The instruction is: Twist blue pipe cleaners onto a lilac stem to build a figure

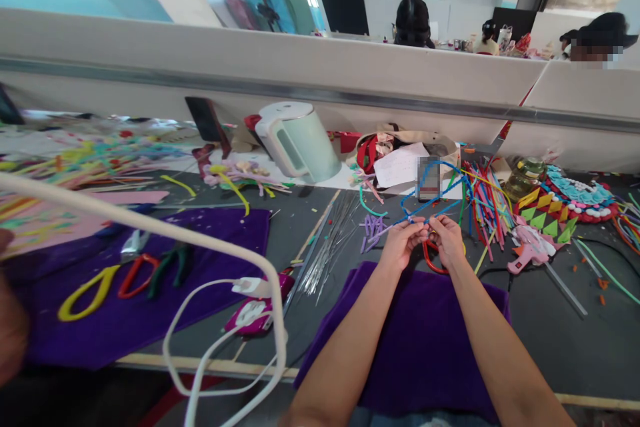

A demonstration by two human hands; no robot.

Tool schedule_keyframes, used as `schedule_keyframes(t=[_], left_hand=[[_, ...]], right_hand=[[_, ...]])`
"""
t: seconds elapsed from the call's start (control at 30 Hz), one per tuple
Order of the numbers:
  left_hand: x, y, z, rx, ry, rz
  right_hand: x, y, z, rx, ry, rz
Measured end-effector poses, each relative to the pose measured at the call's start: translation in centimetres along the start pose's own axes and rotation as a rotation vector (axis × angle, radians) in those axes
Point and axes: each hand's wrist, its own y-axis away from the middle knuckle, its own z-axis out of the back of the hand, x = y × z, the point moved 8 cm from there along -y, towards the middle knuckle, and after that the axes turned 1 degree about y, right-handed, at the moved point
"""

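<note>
Far left, a spread of bright pipe-cleaner stems (75,160) fans over the pink sheet, and below it a purple felt cloth (150,320) carries yellow-handled scissors (87,290), an orange-handled pair (136,273) and green-handled pliers (173,261). A thick white cable (150,230) sweeps across in front of all that, looping down near a pink and white glue gun (255,313). Moving in, a bundle of thin silver wires (325,247) lies on the grey table (575,347), with the pale mint electric kettle (297,140) standing behind against the divider. Short purple stem offcuts (371,227) sit just left of the hands.

Centre now: both forearms rest over a second purple cloth (425,347). The left hand (400,243) and right hand (447,240) meet fingertip to fingertip, fingers curled in tight, both pinching a blue fuzzy pipe-cleaner wire (425,203) that loops up and away behind them. A red ring-shaped handle (431,261) peeks out beneath the right hand; what it belongs to is hidden. Exactly how the fingertips sit on the wire is too small to make out.

Right of them, a sheaf of coloured stems (483,203), a pink glue gun (527,253), then a scalloped red, teal and yellow felt piece (575,200), cut off by the edge
</note>
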Motion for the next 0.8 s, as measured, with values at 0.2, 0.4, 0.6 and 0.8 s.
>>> schedule_keyframes(t=[0.2, 0.4, 0.6, 0.8], left_hand=[[0.3, -0.1, -0.1, -0.012, -0.031, -0.019], [-0.1, -0.3, 0.3, -0.084, -0.093, -0.111], [-0.5, -0.5, 0.7, -0.138, -0.152, -0.179], [-1.0, -0.3, 0.5, -0.143, -0.161, -0.193]], right_hand=[[0.0, 0.0, 0.2, -0.025, 0.004, 0.001], [0.4, 0.0, 0.3, -0.054, 0.051, 0.062], [0.4, 0.0, -0.1, -0.033, 0.098, 0.061], [0.2, 0.0, 0.1, -0.056, 0.085, 0.055]])
